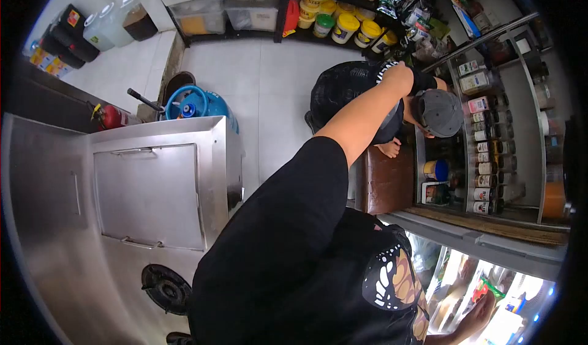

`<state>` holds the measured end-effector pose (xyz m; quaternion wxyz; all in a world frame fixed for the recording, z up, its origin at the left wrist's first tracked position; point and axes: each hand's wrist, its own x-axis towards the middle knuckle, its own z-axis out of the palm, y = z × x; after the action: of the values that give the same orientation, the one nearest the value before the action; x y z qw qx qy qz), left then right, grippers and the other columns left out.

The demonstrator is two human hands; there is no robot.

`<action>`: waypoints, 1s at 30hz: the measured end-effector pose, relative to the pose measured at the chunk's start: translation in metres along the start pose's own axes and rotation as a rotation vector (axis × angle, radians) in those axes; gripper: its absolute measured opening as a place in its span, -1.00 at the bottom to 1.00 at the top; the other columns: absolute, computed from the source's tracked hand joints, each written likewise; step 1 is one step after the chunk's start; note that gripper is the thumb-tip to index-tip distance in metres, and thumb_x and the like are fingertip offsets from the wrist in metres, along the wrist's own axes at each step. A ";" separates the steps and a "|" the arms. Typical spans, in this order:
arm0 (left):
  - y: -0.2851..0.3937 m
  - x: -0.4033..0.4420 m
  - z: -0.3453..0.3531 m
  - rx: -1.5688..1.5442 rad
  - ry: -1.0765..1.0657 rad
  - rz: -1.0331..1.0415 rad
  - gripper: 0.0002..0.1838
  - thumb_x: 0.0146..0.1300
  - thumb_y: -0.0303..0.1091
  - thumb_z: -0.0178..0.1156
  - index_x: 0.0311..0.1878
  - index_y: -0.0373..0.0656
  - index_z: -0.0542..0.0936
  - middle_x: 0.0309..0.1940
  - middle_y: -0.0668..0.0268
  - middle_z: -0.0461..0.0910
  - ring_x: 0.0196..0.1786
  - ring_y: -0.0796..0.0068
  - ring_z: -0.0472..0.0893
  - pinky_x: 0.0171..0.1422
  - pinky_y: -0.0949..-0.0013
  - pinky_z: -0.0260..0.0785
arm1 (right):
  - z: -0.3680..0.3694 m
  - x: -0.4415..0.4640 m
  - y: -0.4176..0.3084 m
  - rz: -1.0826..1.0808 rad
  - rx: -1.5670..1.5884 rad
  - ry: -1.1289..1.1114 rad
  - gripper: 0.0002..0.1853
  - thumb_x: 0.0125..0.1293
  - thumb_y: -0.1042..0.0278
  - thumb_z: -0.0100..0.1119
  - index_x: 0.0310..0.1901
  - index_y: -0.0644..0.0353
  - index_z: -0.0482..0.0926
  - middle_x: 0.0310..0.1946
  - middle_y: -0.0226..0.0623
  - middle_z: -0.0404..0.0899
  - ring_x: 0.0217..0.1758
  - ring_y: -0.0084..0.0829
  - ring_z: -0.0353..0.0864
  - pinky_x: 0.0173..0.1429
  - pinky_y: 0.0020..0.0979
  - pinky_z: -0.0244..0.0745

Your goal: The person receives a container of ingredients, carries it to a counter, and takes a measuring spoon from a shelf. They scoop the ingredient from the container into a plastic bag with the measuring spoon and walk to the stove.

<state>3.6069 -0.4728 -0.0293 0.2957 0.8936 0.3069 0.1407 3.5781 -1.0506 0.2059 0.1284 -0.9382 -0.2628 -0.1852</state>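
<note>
My left hand is at the end of my outstretched arm, overlapping a crouching person's black sleeve in this view. Its fingers look curled in, and anything inside them is hidden. My right hand is low on the right, inside a brightly lit fridge. Its fingers close on a small green and red packet, whose print I cannot read. Glare and blur hide many of the fridge's contents around that hand.
The crouching person, in a grey cap, faces a glass-fronted cabinet holding several labelled bottles. Beside them stands a brown stool. On the left are a steel counter, a burner and a blue gas cylinder. Yellow tubs fill a shelf.
</note>
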 end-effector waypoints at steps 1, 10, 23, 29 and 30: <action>0.000 0.002 0.002 -0.015 0.029 -0.010 -0.70 0.11 -0.44 0.13 -0.07 -0.25 0.60 0.15 0.08 0.37 0.11 0.13 0.51 0.10 0.22 0.42 | 0.000 0.000 0.000 0.003 0.000 -0.003 -0.73 0.40 0.37 -0.04 0.02 0.32 0.50 -0.07 -0.21 0.54 -0.07 -0.44 0.53 0.04 -0.43 0.44; 0.015 -0.020 -0.014 -0.018 0.000 0.010 -0.67 0.04 -0.50 0.15 -0.07 -0.33 0.59 0.24 0.01 0.29 0.13 0.05 0.49 0.14 0.17 0.40 | 0.001 -0.001 0.013 0.062 0.073 -0.052 -0.69 0.42 0.35 -0.08 0.08 0.33 0.46 0.00 -0.18 0.51 0.03 -0.39 0.51 0.09 -0.41 0.43; 0.021 -0.031 0.073 0.077 0.148 0.145 -0.67 0.03 -0.42 0.17 -0.09 -0.27 0.62 0.22 -0.04 0.31 0.10 0.14 0.52 0.03 0.25 0.47 | 0.017 -0.004 0.024 -0.025 -0.014 -0.188 -0.68 0.43 0.36 -0.14 0.10 0.34 0.42 0.02 -0.19 0.50 0.09 -0.39 0.48 0.16 -0.39 0.38; 0.007 -0.068 0.102 -0.092 0.227 0.151 -0.62 0.01 -0.44 0.20 -0.07 -0.38 0.52 0.13 0.01 0.36 0.00 0.11 0.57 0.05 0.22 0.45 | 0.051 -0.007 0.043 -0.078 0.046 -0.204 -0.69 0.41 0.37 -0.09 0.11 0.26 0.47 0.02 -0.20 0.54 0.08 -0.43 0.51 0.10 -0.41 0.44; 0.006 -0.072 0.098 -0.112 0.248 0.134 -0.63 0.01 -0.44 0.20 -0.07 -0.38 0.52 0.11 0.02 0.37 -0.01 0.10 0.57 0.05 0.22 0.46 | 0.055 -0.009 0.032 -0.062 0.024 -0.170 -0.70 0.40 0.36 -0.05 0.10 0.24 0.48 -0.01 -0.20 0.56 0.03 -0.45 0.54 0.07 -0.42 0.47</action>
<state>3.5966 -0.5651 -0.1072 0.2948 0.8699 0.2727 0.2863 3.6039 -1.0625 0.1484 0.1109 -0.9403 -0.3040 -0.1057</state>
